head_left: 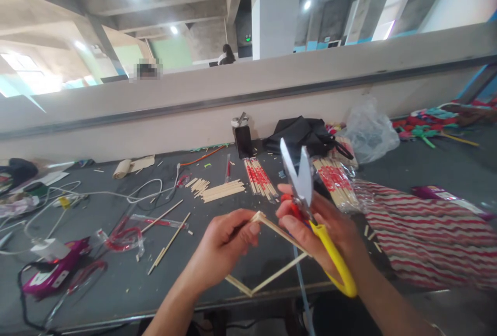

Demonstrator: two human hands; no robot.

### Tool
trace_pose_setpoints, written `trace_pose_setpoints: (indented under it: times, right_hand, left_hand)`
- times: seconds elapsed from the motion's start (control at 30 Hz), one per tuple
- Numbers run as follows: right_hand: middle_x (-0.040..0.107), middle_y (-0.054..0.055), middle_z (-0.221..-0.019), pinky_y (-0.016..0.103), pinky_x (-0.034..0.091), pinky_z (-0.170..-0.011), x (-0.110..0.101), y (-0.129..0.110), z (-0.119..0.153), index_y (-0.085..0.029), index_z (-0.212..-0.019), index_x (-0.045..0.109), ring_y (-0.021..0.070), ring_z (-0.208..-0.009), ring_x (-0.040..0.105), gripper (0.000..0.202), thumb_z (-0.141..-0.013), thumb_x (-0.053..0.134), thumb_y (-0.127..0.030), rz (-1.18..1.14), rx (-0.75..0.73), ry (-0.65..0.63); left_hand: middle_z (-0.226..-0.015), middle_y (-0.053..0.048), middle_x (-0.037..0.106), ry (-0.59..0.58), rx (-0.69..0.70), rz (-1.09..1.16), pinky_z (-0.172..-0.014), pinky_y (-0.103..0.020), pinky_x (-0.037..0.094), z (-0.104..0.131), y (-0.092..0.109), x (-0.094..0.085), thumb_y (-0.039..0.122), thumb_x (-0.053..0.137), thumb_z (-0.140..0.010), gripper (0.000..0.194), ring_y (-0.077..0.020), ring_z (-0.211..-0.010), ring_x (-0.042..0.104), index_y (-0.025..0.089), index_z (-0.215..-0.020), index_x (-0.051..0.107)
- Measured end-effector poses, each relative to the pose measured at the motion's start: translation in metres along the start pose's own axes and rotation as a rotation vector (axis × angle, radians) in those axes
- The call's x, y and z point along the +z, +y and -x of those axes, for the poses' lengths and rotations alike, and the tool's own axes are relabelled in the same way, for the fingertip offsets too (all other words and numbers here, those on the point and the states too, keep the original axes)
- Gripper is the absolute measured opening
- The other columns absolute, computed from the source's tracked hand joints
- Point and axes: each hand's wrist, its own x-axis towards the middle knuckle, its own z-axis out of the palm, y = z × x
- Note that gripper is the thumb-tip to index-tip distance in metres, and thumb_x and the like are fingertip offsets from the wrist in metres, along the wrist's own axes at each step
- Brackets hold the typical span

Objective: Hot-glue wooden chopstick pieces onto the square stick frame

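Note:
My left hand [233, 237] is closed, thumb and fingers pinching the top corner of a four-sided frame of thin wooden sticks [272, 277]. Whitish material shows at that corner. In my right hand [330, 232] is a pair of scissors [339, 263] with a yellow handle, blades apart and pointing up. A bit of red shows by the fingers at the pivot. The frame's right corner lies beside or behind this hand; whether the hand grips it too, I cannot tell. A thin bluish strip [303, 292] hangs below the right hand.
Loose wooden sticks [223, 191] and red-wrapped chopstick packs [259, 178] lie on the dark table. A phone [243, 142] leans at the back. White cables [143, 193] and a purple box [58, 268] are left; a striped cloth [423, 232] and clear plastic bag [368, 131] are right.

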Motion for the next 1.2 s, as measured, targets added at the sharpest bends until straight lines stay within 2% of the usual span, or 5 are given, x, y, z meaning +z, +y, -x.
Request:
trace_pose_setpoints:
  times: [0.2, 0.47, 0.67, 0.9, 1.2]
  right_hand:
    - [0.068, 0.0, -0.09, 0.021, 0.054, -0.074, -0.016, 0.026, 0.001, -0.027, -0.126, 0.054, 0.011, -0.073, 0.066, 0.037, -0.089, 0.054, -0.02, 0.219, -0.079, -0.116]
    - [0.067, 0.006, -0.118, 0.033, 0.052, -0.091, -0.001, 0.056, 0.011, -0.025, -0.13, 0.053, 0.0194, -0.104, 0.065, 0.039, -0.092, 0.05, -0.024, 0.299, -0.025, -0.358]
    - [0.064, 0.008, -0.122, 0.04, 0.048, -0.097, 0.0, 0.051, 0.013, -0.026, -0.135, 0.05, 0.0217, -0.112, 0.06, 0.042, -0.093, 0.047, -0.024, 0.25, 0.07, -0.497]
    - [0.063, 0.006, -0.12, 0.031, 0.046, -0.097, -0.006, 0.029, 0.009, -0.024, -0.135, 0.05, 0.0173, -0.112, 0.059, 0.044, -0.091, 0.049, -0.018, 0.175, 0.139, -0.6]
    - [0.063, 0.004, -0.106, 0.028, 0.051, -0.082, -0.011, 0.029, 0.019, -0.027, -0.135, 0.046, 0.0164, -0.095, 0.062, 0.059, -0.082, 0.045, -0.001, 0.25, -0.034, -0.561]
  left_hand:
    - [-0.065, 0.0, 0.058, 0.004, -0.096, 0.291, -0.047, -0.017, 0.037, 0.001, -0.007, -0.007, 0.043, 0.057, -0.089, 0.03, -0.0059, -0.05, 0.047, 0.014, -0.09, 0.066]
    - [-0.065, -0.001, 0.06, 0.012, -0.225, 0.612, -0.046, -0.019, 0.044, -0.004, -0.018, -0.009, 0.04, 0.065, -0.083, 0.027, -0.0083, -0.048, 0.054, 0.013, -0.087, 0.067]
    - [-0.063, -0.001, 0.059, 0.014, -0.232, 0.611, -0.043, -0.016, 0.039, -0.006, -0.023, -0.011, 0.038, 0.065, -0.083, 0.027, -0.0058, -0.046, 0.05, 0.012, -0.086, 0.067]
    - [-0.063, 0.0, 0.058, -0.036, -0.185, 0.513, -0.045, -0.017, 0.037, -0.003, -0.026, -0.01, 0.04, 0.064, -0.084, 0.029, -0.0049, -0.048, 0.048, 0.012, -0.077, 0.063]
    - [-0.069, -0.002, 0.061, -0.137, -0.08, 0.361, -0.054, -0.017, 0.042, 0.002, -0.02, -0.012, 0.038, 0.063, -0.086, 0.026, -0.0065, -0.057, 0.051, 0.013, -0.09, 0.069]
